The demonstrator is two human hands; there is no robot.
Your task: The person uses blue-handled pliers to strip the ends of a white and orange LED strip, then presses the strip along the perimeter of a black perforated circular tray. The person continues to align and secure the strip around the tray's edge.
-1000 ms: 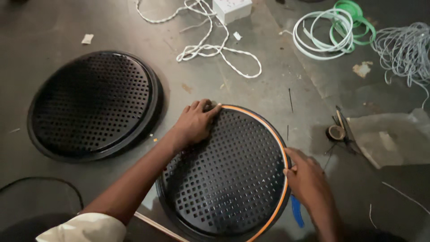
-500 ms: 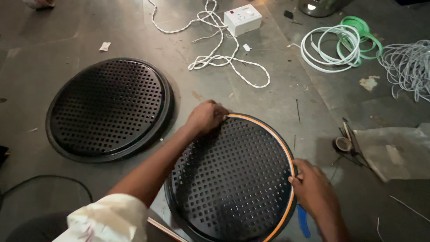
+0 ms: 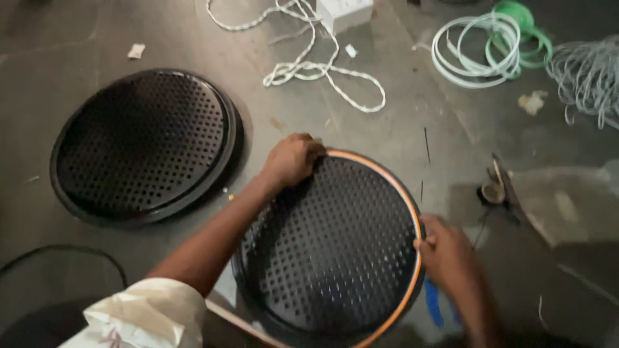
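A round black perforated grille [image 3: 335,245] with an orange band [image 3: 412,219] along its right rim lies on the floor in front of me. My left hand [image 3: 293,158] rests curled over the grille's top edge, gripping the rim. My right hand [image 3: 448,248] pinches the orange band at the right rim. A second, similar black perforated grille [image 3: 142,145] lies flat to the left, untouched.
A white twisted cord [image 3: 309,64] runs to a white socket box [image 3: 345,11] at the top. Coils of white and green wire [image 3: 490,45] and a grey wire bundle [image 3: 590,74] lie top right. A blue-handled tool [image 3: 435,303] lies under the right hand. A black cable [image 3: 58,258] curves bottom left.
The view has shifted, so everything sits further right and lower. Both hands stay on the grille's rim; the right hand has slid slightly along the orange band.
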